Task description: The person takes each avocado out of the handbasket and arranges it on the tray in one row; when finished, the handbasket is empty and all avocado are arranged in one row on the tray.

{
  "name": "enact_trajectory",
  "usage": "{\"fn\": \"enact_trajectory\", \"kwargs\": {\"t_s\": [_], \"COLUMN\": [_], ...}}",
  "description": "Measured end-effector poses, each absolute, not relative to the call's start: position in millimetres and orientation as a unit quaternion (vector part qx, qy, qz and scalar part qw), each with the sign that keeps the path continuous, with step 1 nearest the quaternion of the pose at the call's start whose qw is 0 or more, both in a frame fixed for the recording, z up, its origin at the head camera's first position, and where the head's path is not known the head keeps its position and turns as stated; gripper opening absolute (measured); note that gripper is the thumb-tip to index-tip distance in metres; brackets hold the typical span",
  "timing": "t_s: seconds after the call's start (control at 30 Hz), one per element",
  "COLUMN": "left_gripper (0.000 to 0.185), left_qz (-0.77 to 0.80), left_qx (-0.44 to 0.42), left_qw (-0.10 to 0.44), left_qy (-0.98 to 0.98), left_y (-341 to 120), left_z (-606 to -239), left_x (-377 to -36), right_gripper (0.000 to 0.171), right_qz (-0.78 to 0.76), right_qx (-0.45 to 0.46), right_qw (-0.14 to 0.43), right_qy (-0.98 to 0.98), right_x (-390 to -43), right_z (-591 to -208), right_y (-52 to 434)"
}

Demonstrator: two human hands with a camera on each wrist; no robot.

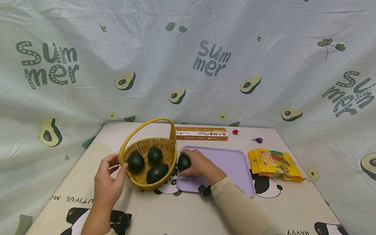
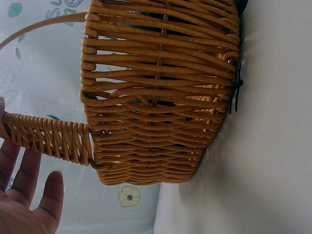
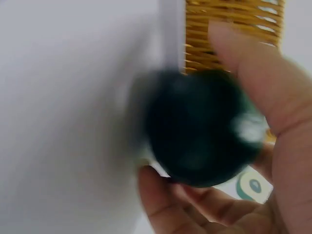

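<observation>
Wicker basket (image 1: 152, 153), yellow-tan, woven, with arched handle; standing upright on worktop (image 1: 182, 209), just left of purple tray (image 1: 229, 163). Contents of basket: three dark green avocados (image 1: 154, 155), lying close together. Fourth dark green avocado (image 1: 184, 162) outside basket, at left edge of tray, just beside basket wall; gripped by right hand (image 1: 198, 164), fingers and thumb curled round it, blurred in the right wrist view (image 3: 200, 129). Left hand (image 1: 108, 178) at left rim of basket, near handle base; fingers straight and relaxed, thumb tip touching rim, nothing gripped; same hand (image 2: 24, 195) seen in the left wrist view beside woven handle (image 2: 48, 136), fingers spread. Pale long sleeve (image 1: 238, 205) on right arm, black strap at wrist. Behind tray: long brown pasta box (image 1: 202, 133), lying flat along far edge of worktop. Right of box: red lollipop (image 1: 235, 132) and purple lollipop (image 1: 258, 140), slightly apart. Right of tray: yellow snack packet (image 1: 274, 164), lying flat. Worktop cover pale, printed with panda figures and lettering. Backdrop cloth (image 1: 188, 58) pale, printed with avocado halves and "Summer" lettering.
</observation>
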State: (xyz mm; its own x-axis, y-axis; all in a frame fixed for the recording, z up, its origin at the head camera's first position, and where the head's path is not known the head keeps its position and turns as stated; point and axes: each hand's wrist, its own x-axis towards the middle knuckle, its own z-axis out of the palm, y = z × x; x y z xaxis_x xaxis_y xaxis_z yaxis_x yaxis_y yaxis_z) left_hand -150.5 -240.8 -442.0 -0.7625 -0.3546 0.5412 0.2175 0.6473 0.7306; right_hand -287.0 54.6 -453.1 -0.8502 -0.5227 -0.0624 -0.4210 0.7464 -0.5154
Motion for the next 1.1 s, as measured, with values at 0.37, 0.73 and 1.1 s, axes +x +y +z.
{"fn": "enact_trajectory", "kwargs": {"t_s": [0.37, 0.73, 1.1], "left_gripper": [0.043, 0.044, 0.044], "left_qz": [-0.422, -0.423, -0.423], "left_qx": [0.045, 0.042, 0.043], "left_qw": [0.335, 0.336, 0.33], "left_qy": [-0.841, -0.841, -0.843], "left_y": [-240, -241, -242], "left_z": [-438, -439, -441], "left_x": [-148, -148, -148], "right_gripper": [0.085, 0.081, 0.081], "right_qz": [-0.254, -0.245, -0.178], "right_qx": [-0.282, -0.295, -0.258], "right_qw": [0.111, 0.1, 0.082], "right_qy": [0.918, 0.918, 0.946], "right_x": [-292, -288, -285], "right_z": [-446, -448, -444], "right_y": [60, 57, 43]}}
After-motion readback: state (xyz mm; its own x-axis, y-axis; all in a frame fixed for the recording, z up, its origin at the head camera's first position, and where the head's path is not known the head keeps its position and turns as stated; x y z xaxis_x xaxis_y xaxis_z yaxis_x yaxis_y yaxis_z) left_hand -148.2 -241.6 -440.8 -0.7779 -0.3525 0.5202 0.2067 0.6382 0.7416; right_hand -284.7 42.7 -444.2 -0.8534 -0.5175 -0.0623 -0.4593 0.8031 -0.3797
